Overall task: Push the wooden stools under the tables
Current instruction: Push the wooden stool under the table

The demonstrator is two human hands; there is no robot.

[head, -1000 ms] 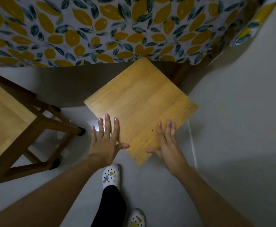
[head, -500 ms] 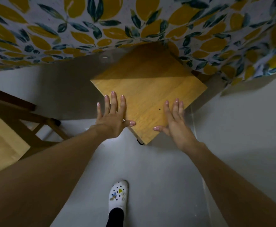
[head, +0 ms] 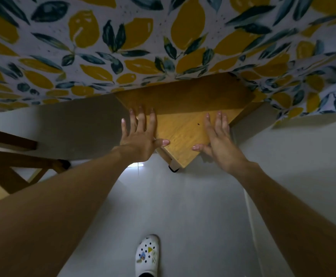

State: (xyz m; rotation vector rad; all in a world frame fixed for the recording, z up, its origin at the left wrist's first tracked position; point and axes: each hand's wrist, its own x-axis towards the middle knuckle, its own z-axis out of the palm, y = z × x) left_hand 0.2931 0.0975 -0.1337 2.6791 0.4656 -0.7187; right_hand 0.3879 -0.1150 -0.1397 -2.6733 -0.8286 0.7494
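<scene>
Both hands are flat on the wooden stool, palms down, nothing gripped. The left hand sits on the seat's near-left edge, fingers straight and fanned a little apart, thumb stuck out sideways along the edge toward the near corner. The right hand lies on the near-right edge, fingers straight and held closer together, thumb angled in toward the other thumb.

The stool stands corner-on to the person, its near corner pointing back between the two forearms. The far half of the seat lies in shadow beneath the hanging edge of the lemon-print tablecloth, which fills the top of the view; the near half is out in the light. One leg with a dark foot cap shows under the near corner. Whether the far corner touches anything under the table cannot be told, the cloth hides it.

At the left edge, part of a second wooden stool shows, dark rails and a pale strip of seat, well apart from the first. Below, on the grey floor, is a white clog with small charms.
</scene>
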